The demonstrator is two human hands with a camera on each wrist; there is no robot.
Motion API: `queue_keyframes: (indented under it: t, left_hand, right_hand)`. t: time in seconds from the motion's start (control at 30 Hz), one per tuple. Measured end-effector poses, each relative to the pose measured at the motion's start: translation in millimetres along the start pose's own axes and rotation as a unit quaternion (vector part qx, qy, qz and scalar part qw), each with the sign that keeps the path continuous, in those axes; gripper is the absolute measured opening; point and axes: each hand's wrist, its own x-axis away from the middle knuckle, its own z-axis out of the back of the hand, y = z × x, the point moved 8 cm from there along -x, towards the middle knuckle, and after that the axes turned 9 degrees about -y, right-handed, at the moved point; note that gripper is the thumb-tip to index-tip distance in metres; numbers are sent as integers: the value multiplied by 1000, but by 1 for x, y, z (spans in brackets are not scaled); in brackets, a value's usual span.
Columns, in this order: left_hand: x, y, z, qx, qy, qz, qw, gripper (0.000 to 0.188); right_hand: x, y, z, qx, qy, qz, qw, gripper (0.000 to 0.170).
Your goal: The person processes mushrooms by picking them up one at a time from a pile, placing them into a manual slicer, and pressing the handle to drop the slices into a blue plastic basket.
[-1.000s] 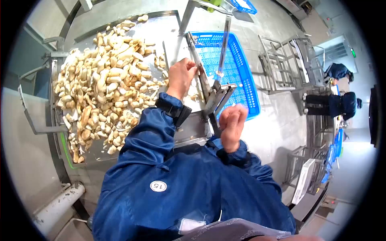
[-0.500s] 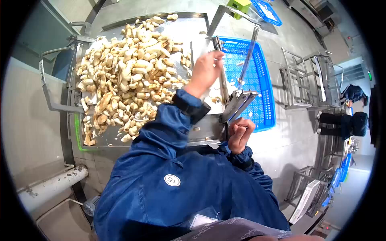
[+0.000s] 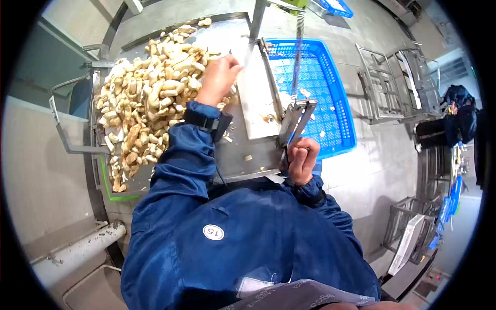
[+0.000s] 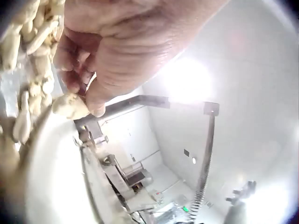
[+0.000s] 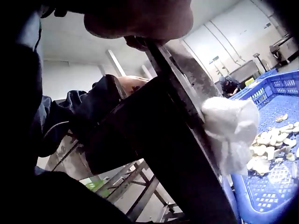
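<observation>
The left grip [image 4: 128, 46] pinches a pale mushroom [image 4: 70, 107] at its thumb tip.

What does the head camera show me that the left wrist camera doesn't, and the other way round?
Only the head view: the right hand, the blue crate and the round badge on the person's chest.

Only the left wrist view: a pale piece clearly pinched in the left hand, and a bright light beyond it.

Both: the left hand, the heap of pale pieces and the spring.
</observation>
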Motion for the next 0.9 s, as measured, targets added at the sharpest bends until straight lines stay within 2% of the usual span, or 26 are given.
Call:
queue_keyframes:
  t: [0.03, 0.07, 0.13, 0.2, 0.23, 0.37, 0.47, 0.53, 0.63, 0.73, 0.8, 0.9]
  left_hand:
    - [-2, 11, -11, 86, 22, -25, 996, 23]
    - [-3, 17, -28, 120, -2, -5, 993, 23]
    - [-8, 27, -57, 76, 36, -61, 995, 26]
    - [-15, 15, -82, 119, 35, -35, 992, 29]
    - [-14, 7, -91, 199, 0, 14, 980, 32]
    - [-3, -1, -96, 339, -9, -5, 941, 14]
    - [-2, -4, -99, 309, 21, -28, 951, 13]
    - [-4, -6, -102, 310, 12, -17, 951, 12]
    - [-8, -11, -112, 302, -10, -7, 953, 12]
    - [-2, -6, -106, 317, -2, -7, 949, 11]
    - [2, 4, -92, 283, 22, -23, 958, 11]
    - [2, 9, -88, 235, 32, -33, 971, 11]
  right_hand:
    - [0, 0, 1, -4, 4, 1, 1000, 15]
    - [1, 1, 0, -9, 7, 3, 1000, 15]
    - [1, 2, 0, 10, 4, 3, 1000, 16]
    - [1, 0, 2, 22, 5, -4, 1000, 16]
    - [1, -1, 2, 22, 6, -9, 1000, 16]
    - [1, -3, -1, 0, 12, -27, 1000, 14]
    - [-9, -10, -1, -10, 17, -38, 999, 13]
    - [-33, -27, 4, 3, 10, -56, 998, 13]
    - [-89, -71, 0, -133, 15, -141, 981, 12]
    - [-73, -63, -3, -89, 37, -109, 989, 14]
    - [-27, -28, -1, -3, 42, -11, 999, 17]
    - [-11, -12, -1, -22, 18, -29, 999, 19]
